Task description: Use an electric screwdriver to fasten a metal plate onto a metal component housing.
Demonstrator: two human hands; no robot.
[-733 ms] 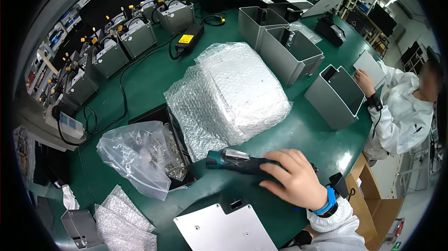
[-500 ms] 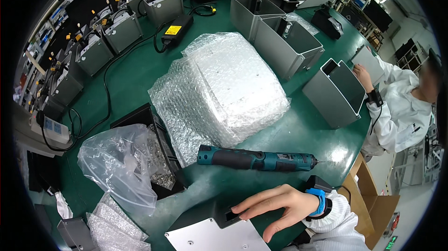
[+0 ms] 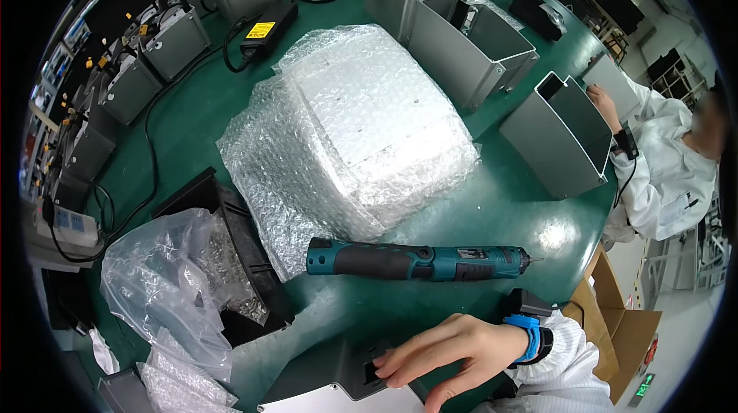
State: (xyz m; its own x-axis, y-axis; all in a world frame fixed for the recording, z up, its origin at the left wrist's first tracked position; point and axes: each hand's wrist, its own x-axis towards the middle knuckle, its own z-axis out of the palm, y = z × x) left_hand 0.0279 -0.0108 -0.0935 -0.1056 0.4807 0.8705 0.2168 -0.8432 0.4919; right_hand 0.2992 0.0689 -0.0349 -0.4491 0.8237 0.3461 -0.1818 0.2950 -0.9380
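My right hand [image 3: 461, 350], with a blue strap at the wrist, reaches in from the lower right. Its fingertips touch a grey metal housing [image 3: 319, 374] at a dark recess in its notched edge. The fingers stay stretched out, and the thumb stands apart over the white panel [image 3: 338, 401] of that housing. The lower frame edge cuts the housing off. My left hand is out of view. Beyond the housing lies a teal and black cordless screwdriver [image 3: 415, 260], its bit pointing right.
A bubble-wrapped block [image 3: 361, 117] fills the middle. On the left, a black tray [image 3: 265, 290] holds screws and a plastic bag [image 3: 165, 275]. Open grey housings [image 3: 557, 140] stand at right, near a co-worker's hand [image 3: 603, 106]. A cardboard box [image 3: 630, 328] stands lower right.
The housing under my right hand has tipped, showing more grey side and less white panel. My hand stays at the recess, slightly lower. The whole view has shifted a little.
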